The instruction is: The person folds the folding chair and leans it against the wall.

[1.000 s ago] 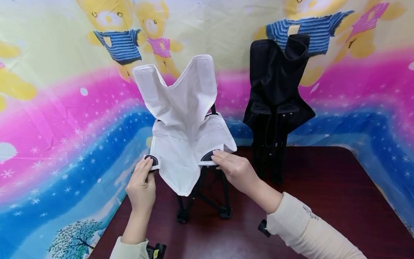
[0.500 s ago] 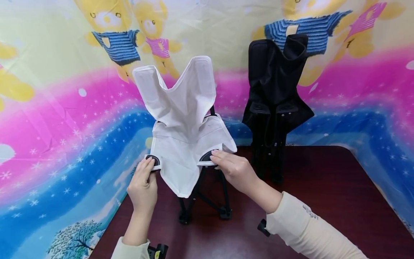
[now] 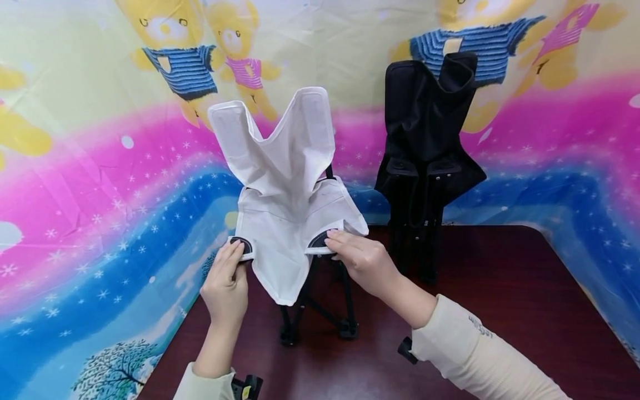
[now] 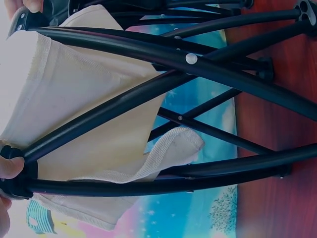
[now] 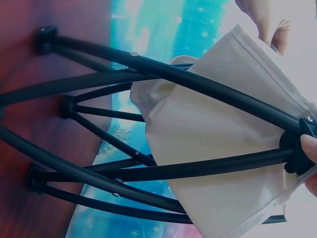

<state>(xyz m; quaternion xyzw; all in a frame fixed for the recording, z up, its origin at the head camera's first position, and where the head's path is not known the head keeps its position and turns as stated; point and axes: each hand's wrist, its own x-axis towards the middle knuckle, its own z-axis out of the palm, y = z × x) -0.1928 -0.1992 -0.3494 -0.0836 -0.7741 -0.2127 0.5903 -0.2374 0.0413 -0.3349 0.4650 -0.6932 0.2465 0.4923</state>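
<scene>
A small folding chair with white cloth [image 3: 295, 166] and a black tube frame [image 3: 320, 311] stands partly folded on the table, its seat sagging to a point in front. My left hand [image 3: 225, 289] pinches its left front corner, at a black half-round patch [image 3: 243, 244]. On the opposite front corner, my right hand [image 3: 367, 264] grips beside a matching black patch [image 3: 318, 240]. Crossed black tubes [image 4: 190, 69] and the underside of the cloth fill the left wrist view. In the right wrist view, a thumb presses a black corner joint [image 5: 294, 144] where two tubes meet.
Behind and to the right stands a second folding chair [image 3: 425, 133], black and folded narrow. Both are on a dark red-brown table [image 3: 500, 289]. A printed cloth backdrop [image 3: 125, 155] with bears and snowflakes hangs close behind and along both sides.
My left hand has moved slightly right with its corner, so the two front corners are a little closer together. My right hand stays almost in place. The black chair has not moved.
</scene>
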